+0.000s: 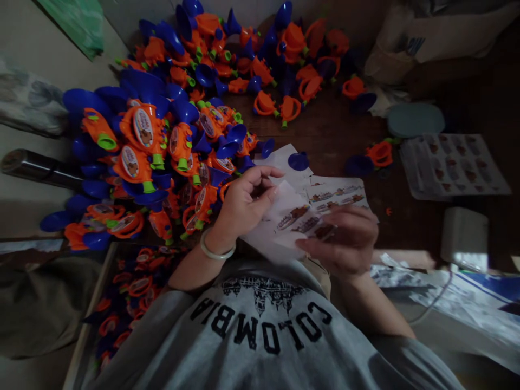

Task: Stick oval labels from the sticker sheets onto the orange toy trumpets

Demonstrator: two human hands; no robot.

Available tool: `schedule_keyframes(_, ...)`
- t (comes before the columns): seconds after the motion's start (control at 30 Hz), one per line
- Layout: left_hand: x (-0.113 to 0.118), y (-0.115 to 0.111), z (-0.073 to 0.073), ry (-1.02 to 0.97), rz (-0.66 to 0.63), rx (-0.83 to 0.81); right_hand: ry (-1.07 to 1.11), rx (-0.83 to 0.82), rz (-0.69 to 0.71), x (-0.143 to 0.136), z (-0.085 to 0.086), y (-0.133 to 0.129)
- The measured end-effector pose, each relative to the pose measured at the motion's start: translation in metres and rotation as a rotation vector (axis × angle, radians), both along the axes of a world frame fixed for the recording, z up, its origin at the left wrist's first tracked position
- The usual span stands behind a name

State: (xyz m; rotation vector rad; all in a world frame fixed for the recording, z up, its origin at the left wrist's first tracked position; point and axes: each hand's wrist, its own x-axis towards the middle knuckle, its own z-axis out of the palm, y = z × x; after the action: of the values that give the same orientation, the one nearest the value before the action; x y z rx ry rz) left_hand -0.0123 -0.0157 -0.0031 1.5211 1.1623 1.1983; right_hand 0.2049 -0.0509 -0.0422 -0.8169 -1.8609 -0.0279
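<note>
My left hand [252,197], with a pale bangle at the wrist, grips a white sticker sheet [264,238] between thumb and fingers. Printed oval stickers show on the sheet's right part. My right hand [349,238] is at that side, slightly blurred, with thumb and fingers closed around a small dark printed sticker [325,231]. Whether this sticker is fully off the sheet cannot be made out. Under and behind lie another sticker sheet [337,192] and white backing paper [284,160]. Left of my left hand, orange toy trumpets [142,127] with blue bells and green mouthpieces carry oval stickers.
More toy trumpets [292,43] without visible stickers are heaped at the back. A single trumpet [379,154] lies to the right, near a stack of sticker sheets [459,165] and a teal lid [416,119]. A box [109,249] of trumpets stands lower left; a dark bottle [40,168] lies left.
</note>
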Motion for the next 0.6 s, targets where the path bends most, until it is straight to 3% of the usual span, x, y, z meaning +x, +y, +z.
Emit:
schedule_keyframes(0.13,0.002,0.001,-0.004,-0.023,0.000,0.004,-0.026,-0.200,-0.036,0.000,0.003,0.005)
schedule_keyframes(0.37,0.001,0.008,-0.003,0.124,-0.064,0.073,0.048,-0.338,0.121,-0.001,-0.021,0.009)
schedule_keyframes(0.6,0.007,0.014,-0.019,0.174,-0.174,0.036,-0.050,-0.376,0.024,-0.001,-0.010,0.007)
